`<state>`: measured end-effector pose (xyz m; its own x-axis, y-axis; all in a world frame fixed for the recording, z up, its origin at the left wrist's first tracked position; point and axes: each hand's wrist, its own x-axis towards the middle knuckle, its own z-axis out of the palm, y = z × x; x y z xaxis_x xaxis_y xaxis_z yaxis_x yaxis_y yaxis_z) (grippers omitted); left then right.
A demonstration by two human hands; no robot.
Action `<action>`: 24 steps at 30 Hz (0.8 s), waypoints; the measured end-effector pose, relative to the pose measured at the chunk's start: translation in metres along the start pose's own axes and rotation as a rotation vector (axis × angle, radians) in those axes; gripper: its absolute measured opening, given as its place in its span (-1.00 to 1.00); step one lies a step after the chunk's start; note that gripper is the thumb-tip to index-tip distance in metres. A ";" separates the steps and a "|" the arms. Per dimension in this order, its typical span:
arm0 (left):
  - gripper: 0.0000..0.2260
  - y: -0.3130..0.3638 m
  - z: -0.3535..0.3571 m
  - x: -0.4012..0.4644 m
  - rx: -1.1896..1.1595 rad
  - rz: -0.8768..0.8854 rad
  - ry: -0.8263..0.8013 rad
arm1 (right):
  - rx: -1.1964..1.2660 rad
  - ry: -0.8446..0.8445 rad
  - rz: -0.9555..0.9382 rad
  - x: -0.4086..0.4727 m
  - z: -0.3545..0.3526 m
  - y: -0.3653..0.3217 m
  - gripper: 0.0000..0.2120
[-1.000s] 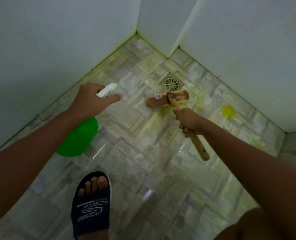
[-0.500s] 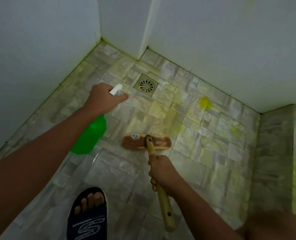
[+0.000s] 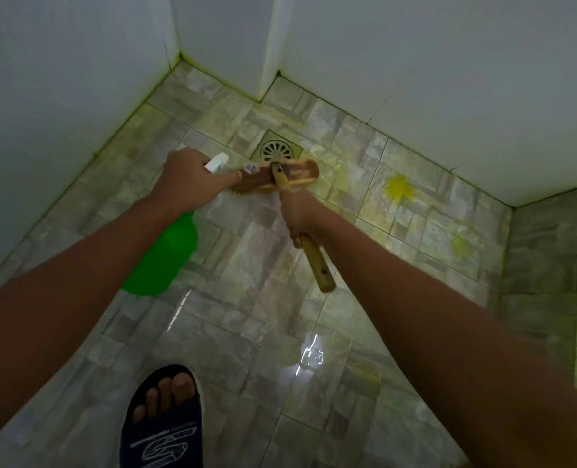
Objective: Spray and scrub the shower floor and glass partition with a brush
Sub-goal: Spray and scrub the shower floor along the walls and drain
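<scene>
since half a second ago the brush [image 3: 277, 177] is pushed forward to the drain [image 3: 277, 151], its handle gripped by the right hand [image 3: 299, 214]; the green spray bottle [image 3: 165, 258] is clasped in the left hand [image 3: 189, 179] above the shower floor [image 3: 246, 315].

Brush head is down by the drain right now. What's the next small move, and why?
Probably sweep the brush to the right, toward the bright yellow splat. The right hand already grips the handle with the head on the floor beside the drain, and that splat looks unscrubbed. The left hand holds the green spray bottle clear of that path.
</scene>
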<state>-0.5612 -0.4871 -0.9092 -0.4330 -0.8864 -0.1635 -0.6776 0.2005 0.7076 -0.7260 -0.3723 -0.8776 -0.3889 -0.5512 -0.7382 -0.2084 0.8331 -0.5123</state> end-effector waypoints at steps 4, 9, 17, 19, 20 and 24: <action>-0.49 -0.001 0.002 0.001 -0.010 -0.044 -0.033 | -0.203 -0.092 -0.010 -0.041 0.008 0.043 -0.70; -0.52 -0.002 0.000 0.006 -0.014 -0.019 -0.019 | -0.266 -0.073 0.152 -0.088 0.004 0.095 -0.62; -0.52 0.002 0.006 0.013 -0.011 -0.092 -0.042 | -0.187 0.021 0.247 -0.067 -0.048 0.098 -0.58; -0.53 0.004 0.009 0.015 0.007 -0.103 -0.061 | -0.308 0.035 0.182 -0.051 -0.052 0.077 -0.58; -0.53 0.006 0.010 0.014 0.015 -0.106 -0.071 | -0.329 0.048 0.153 -0.042 -0.052 0.064 -0.58; -0.52 0.010 0.014 0.015 0.047 -0.096 -0.084 | -0.228 0.040 0.080 0.008 -0.041 0.005 -0.63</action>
<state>-0.5823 -0.4928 -0.9142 -0.4119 -0.8647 -0.2875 -0.7446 0.1375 0.6532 -0.7667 -0.3710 -0.8680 -0.4463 -0.4844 -0.7524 -0.3712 0.8653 -0.3369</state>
